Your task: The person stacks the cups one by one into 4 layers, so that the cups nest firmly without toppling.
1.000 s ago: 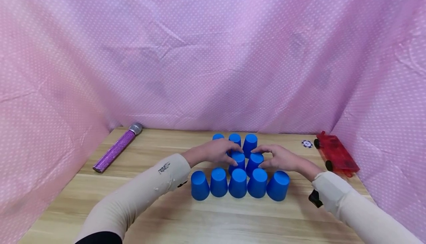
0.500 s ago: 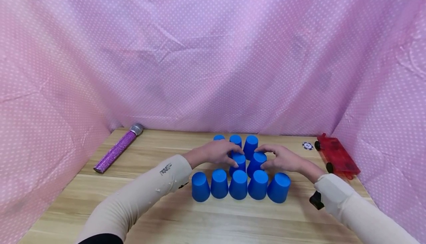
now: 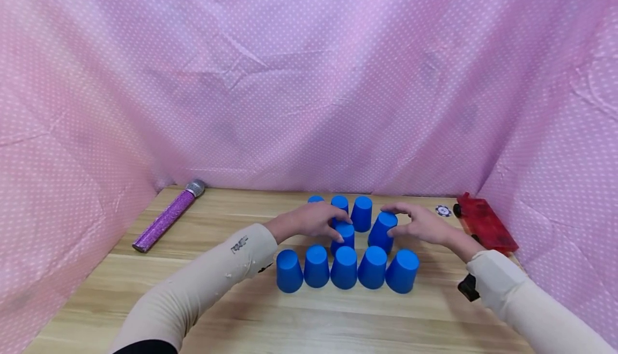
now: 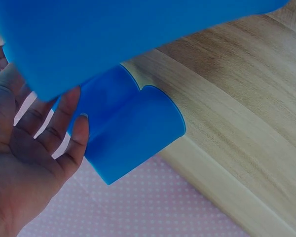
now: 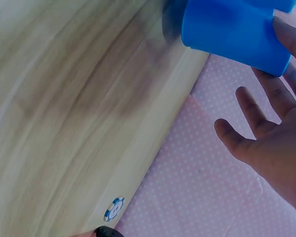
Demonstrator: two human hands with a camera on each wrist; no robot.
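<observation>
blue cups stand mouth down on the wooden surface: five in a front row, three visible in a back row, and two more between the rows, each in a grip. the broad rim is underneath, presumably for a steady stand. the left hand pinches the left middle cup, thumb on the near side and a finger round the far side, which likely steadies it among close neighbours. the right hand pinches the right middle cup near its narrow top, its other fingers fanned apart; that cup leans and looks raised from the wood, and the high hold probably spares the cups around it a knock

the back row sits near the far edge, with pink dotted cloth hanging behind it, so room there is slight. gaps within the front row are narrow. open wood lies on the near side of that row, and more to the right, as far as the poker chip and red wheeled toy by the right edge. well apart on the left lies a purple microphone
</observation>
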